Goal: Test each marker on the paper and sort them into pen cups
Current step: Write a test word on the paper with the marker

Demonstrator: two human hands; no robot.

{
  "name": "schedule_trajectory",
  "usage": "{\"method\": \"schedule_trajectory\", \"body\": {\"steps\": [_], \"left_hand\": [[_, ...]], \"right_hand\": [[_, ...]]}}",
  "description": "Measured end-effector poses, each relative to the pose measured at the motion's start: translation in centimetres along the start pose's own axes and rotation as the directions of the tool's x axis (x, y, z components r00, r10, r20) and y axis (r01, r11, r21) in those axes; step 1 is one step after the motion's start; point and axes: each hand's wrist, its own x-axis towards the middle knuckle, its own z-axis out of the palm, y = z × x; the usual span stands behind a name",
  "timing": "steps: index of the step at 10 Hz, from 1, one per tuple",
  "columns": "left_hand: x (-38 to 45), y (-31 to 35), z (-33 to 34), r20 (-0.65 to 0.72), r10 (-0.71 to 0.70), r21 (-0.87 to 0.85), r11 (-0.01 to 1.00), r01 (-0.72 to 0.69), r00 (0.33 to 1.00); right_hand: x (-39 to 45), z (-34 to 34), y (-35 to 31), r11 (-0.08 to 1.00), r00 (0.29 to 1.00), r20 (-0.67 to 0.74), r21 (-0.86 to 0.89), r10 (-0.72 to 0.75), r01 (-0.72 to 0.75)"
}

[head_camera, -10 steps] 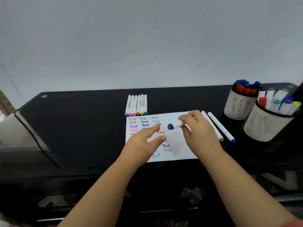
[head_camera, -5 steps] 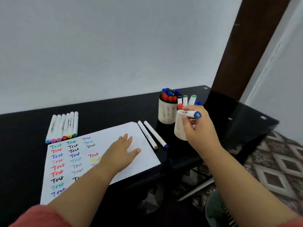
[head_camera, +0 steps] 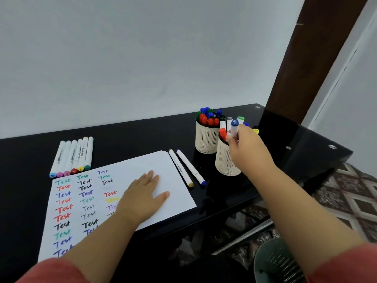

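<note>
My right hand (head_camera: 246, 148) pinches a white marker with a blue cap (head_camera: 234, 127), upright over the near pen cup (head_camera: 224, 162), among the markers standing in it. The far pen cup (head_camera: 206, 139) holds red, blue and green capped markers. My left hand (head_camera: 142, 199) lies flat with straight fingers on the white paper (head_camera: 175, 180), which carries rows of coloured "Test" words. Several markers (head_camera: 73, 156) lie side by side left of the paper's top. Two more markers (head_camera: 187, 168) lie between the paper and the cups.
The black glossy table (head_camera: 142, 135) ends close to the right of the cups, its edge and corner at the right. A brown post (head_camera: 312, 50) rises behind the table corner. A grey-green round object (head_camera: 275, 262) sits low at the right over patterned floor.
My right hand has carried the blue-capped marker from the paper to the near cup and turned it from sideways to upright. The view swung right. My left hand stayed flat on the paper.
</note>
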Motion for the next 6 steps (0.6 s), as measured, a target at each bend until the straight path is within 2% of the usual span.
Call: {"method": "schedule_trajectory", "body": {"steps": [2,3,4,6], "left_hand": [[0.0,-0.1,0.1,0.000,-0.001,0.009,1.000,0.001,1.000],[0.0,0.0,0.1,0.000,0.000,0.008,1.000,0.000,1.000],[0.0,0.0,0.0,0.001,0.000,0.002,1.000,0.000,1.000],[-0.1,0.1,-0.1,0.006,0.000,0.008,1.000,0.000,1.000]], "right_hand": [[1.2,0.2,0.0,0.998,1.000,0.008,-0.068,0.004,-0.004],[0.9,-0.3,-0.3,1.000,1.000,-0.011,-0.002,-0.020,0.020],[0.8,-0.6,-0.4,0.996,0.998,-0.001,-0.061,-0.057,0.057],[1.4,-0.9,0.3,0.958,0.985,0.129,-0.250,-0.112,0.141]]}}
